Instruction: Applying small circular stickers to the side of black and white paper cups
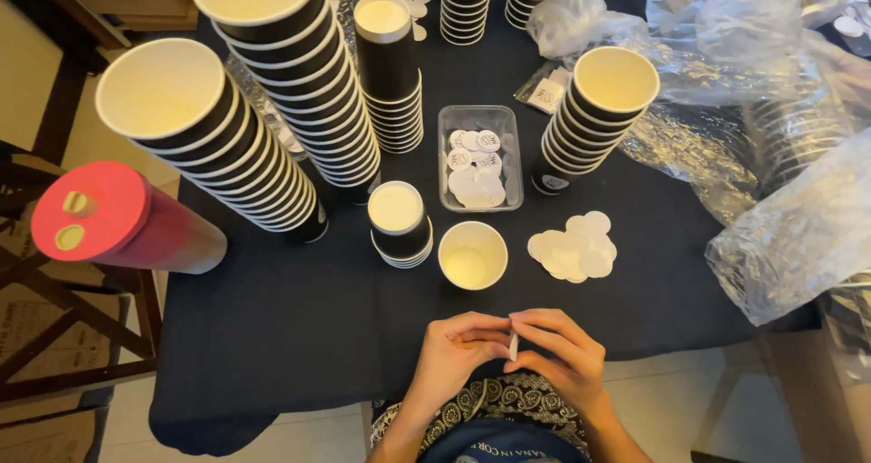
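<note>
My left hand [456,350] and my right hand [558,350] meet at the near edge of the table, fingertips pinched together on a small white round sticker [513,344] seen edge-on. Just beyond them a single black paper cup [472,255] stands upright and alone, its cream inside showing. To its right lies a loose pile of white round stickers [573,247]. A clear plastic tray [479,157] behind the cup holds more round stickers.
Tall stacks of black paper cups [308,73] lean at the left and back; a shorter stack [594,118] stands right of the tray and a low one [399,224] beside the single cup. A red tube [122,220] lies at left. Crumpled clear plastic bags [780,109] fill the right side.
</note>
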